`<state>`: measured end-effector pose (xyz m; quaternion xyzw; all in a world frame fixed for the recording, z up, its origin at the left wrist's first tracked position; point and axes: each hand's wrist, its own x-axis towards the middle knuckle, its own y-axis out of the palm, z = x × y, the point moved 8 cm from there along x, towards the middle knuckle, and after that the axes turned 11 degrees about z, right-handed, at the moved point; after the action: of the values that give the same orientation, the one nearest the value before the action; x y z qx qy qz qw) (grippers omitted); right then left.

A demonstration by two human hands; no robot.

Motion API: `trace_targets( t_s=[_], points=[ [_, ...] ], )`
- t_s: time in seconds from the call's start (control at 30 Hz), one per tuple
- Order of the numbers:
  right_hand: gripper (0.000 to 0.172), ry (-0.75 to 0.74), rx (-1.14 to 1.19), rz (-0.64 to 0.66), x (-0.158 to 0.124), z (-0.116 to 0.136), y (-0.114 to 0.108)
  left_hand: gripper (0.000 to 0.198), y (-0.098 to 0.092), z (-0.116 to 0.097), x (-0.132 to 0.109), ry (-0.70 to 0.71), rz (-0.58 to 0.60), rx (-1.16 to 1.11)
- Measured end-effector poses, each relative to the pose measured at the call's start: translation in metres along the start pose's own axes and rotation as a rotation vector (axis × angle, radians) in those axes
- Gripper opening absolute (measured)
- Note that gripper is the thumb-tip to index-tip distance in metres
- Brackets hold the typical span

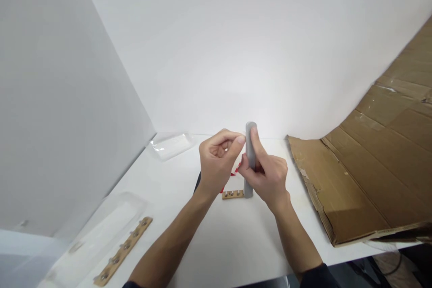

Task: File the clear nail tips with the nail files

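My right hand (270, 175) grips a long grey bar with rounded ends (250, 153), held upright above the table. Its index finger lies along the bar and its thumb presses from the left side. My left hand (221, 157) is closed in a pinch, thumb and index fingertip together at the bar's left edge near the top. Whatever is between those fingertips is too small to make out. Bits of red strip (237, 167) show between the hands, partly hidden. Below the bar, a small wooden rail with metal hooks (232, 194) lies on the table, partly covered.
A second wooden rail with several metal hooks (124, 251) lies at the front left, beside a clear plastic tray (126, 200). Another clear plastic tray (172, 146) sits at the back left. Folded brown cardboard (337, 198) takes up the right side. White walls (219, 54) surround the white table (232, 243).
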<state>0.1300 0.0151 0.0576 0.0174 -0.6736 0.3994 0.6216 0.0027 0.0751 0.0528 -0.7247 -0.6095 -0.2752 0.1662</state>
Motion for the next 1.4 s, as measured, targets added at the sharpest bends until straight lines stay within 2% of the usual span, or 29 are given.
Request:
trace_targets(
  t_s=[0.17, 0.3, 0.37, 0.53, 0.73, 0.97, 1.1, 1.3, 1.4],
  points=[
    [0.068, 0.024, -0.006, -0.044, -0.001, 0.0, -0.007, 0.02, 0.008, -0.002, -0.002, 0.008, 0.058, -0.025],
    [0.066, 0.023, 0.021, 0.109, 0.002, 0.003, 0.005, 0.019, -0.003, -0.003, -0.001, -0.008, -0.029, 0.004],
    [0.066, 0.041, 0.032, 0.142, 0.002, 0.003, 0.008, 0.02, -0.004, -0.004, -0.001, -0.007, -0.047, 0.008],
    [0.068, 0.081, 0.025, 0.03, 0.002, 0.005, 0.0, 0.023, 0.002, -0.004, -0.003, 0.018, 0.014, 0.017],
    [0.08, 0.106, 0.114, 0.226, 0.001, 0.01, 0.018, 0.019, -0.013, -0.006, -0.004, 0.023, -0.08, 0.078],
    [0.084, 0.166, 0.154, 0.186, -0.001, -0.001, 0.012, 0.015, -0.002, -0.013, -0.003, 0.093, -0.029, 0.124],
    [0.082, 0.141, 0.169, 0.22, 0.001, 0.004, 0.015, 0.017, -0.009, -0.013, -0.002, 0.097, -0.073, 0.123],
    [0.078, 0.161, 0.161, 0.116, 0.0, 0.002, 0.009, 0.014, -0.007, -0.008, -0.001, 0.087, 0.014, 0.112],
    [0.072, 0.145, 0.187, 0.175, 0.0, 0.004, 0.013, 0.017, -0.013, -0.008, 0.0, 0.08, -0.026, 0.136]
  ],
)
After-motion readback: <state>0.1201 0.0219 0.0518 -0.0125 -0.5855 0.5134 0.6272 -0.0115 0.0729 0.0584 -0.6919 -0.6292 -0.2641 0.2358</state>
